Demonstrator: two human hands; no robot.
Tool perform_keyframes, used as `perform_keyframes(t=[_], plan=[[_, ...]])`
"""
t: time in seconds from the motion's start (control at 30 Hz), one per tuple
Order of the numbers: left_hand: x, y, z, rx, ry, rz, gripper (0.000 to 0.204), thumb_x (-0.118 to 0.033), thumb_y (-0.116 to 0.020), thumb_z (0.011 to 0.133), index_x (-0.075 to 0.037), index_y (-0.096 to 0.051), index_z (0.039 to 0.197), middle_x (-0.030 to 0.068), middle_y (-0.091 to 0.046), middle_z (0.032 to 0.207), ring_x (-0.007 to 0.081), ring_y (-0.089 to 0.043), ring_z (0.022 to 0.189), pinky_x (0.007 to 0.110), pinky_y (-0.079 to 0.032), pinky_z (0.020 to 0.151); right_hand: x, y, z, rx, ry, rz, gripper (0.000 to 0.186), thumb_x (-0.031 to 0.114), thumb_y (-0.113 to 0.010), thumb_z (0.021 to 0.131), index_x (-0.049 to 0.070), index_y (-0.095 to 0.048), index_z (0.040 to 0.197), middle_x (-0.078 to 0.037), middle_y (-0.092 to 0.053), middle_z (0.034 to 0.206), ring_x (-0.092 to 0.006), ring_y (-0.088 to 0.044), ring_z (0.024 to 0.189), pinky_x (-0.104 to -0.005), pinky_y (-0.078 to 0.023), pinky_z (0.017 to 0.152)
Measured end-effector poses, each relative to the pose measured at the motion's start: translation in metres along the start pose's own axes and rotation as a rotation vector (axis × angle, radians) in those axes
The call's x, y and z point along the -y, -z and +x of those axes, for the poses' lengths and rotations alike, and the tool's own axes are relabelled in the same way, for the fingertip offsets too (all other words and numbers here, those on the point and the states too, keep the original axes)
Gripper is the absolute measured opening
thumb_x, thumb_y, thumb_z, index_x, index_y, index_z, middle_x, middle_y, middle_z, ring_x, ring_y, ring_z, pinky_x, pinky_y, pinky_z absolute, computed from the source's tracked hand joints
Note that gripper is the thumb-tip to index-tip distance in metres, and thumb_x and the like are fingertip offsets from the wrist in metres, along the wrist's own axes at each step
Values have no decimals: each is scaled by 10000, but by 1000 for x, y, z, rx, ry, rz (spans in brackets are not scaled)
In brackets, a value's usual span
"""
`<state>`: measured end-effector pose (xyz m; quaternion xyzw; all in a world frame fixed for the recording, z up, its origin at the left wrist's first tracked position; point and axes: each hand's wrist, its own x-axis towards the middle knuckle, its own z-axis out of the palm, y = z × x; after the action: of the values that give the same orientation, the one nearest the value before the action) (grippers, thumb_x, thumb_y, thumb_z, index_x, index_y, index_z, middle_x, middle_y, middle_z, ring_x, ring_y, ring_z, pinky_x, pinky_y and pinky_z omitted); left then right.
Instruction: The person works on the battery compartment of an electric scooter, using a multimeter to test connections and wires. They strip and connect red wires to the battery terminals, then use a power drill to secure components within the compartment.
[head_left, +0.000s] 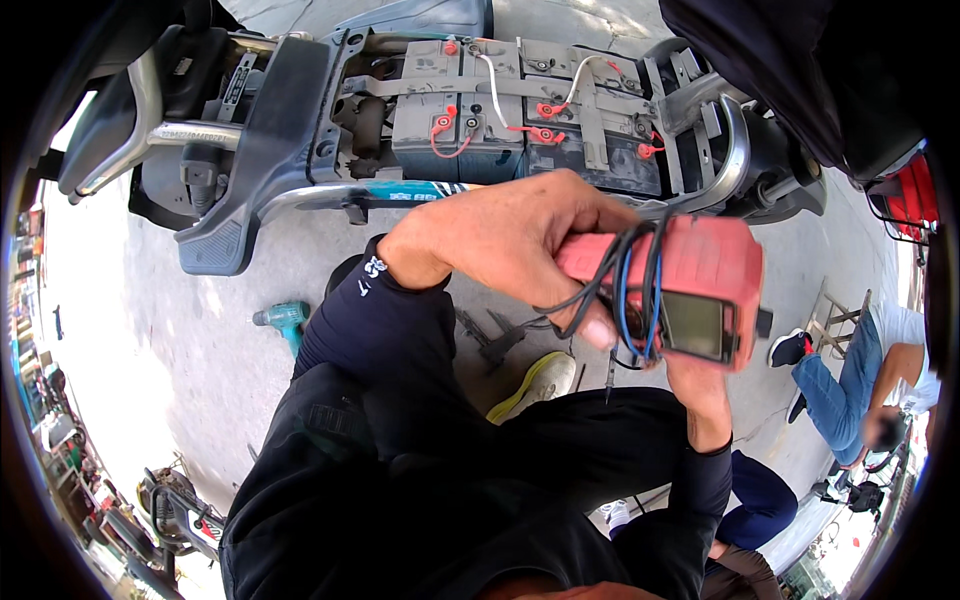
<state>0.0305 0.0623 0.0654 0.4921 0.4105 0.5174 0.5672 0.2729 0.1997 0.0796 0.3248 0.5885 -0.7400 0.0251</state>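
A red multimeter with a grey screen is held up in front of me. Black and blue test leads are wound around its body, and a thin probe hangs below them. My left hand closes on the meter's left end, its thumb by the leads. From below, my right hand reaches behind the meter and supports it; its fingers are hidden. Beyond my hands, several dusty grey batteries sit in the open frame of an electric scooter, joined by white cables and red-capped terminals.
A teal cordless drill lies on the concrete floor by my left leg. Dark metal pieces rest near my shoe. At the right, another person in jeans sits near a wooden stool. Parked vehicles stand at lower left.
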Motion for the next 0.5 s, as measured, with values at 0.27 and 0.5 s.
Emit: perform_keyframes(t=[0.27, 0.5], plan=[[3, 28, -9, -586, 141, 230, 548, -392, -860, 759, 11, -698, 1094, 16, -673, 765, 92, -613, 645, 241, -481, 568, 3, -16, -6, -101, 526, -705, 161, 145, -750, 899, 2, -677, 911, -65, -509, 613, -188, -500, 525, -301, -394, 499], [9, -17, 14, 266, 327, 701, 490, -372, -807, 743, 16, -656, 1001, 197, -674, 776, 396, -639, 706, 435, -482, 641, 15, -1, -13, -135, 979, -927, 337, 189, -925, 606, 78, -701, 831, -20, -483, 572, -187, -480, 480, -321, -329, 438]])
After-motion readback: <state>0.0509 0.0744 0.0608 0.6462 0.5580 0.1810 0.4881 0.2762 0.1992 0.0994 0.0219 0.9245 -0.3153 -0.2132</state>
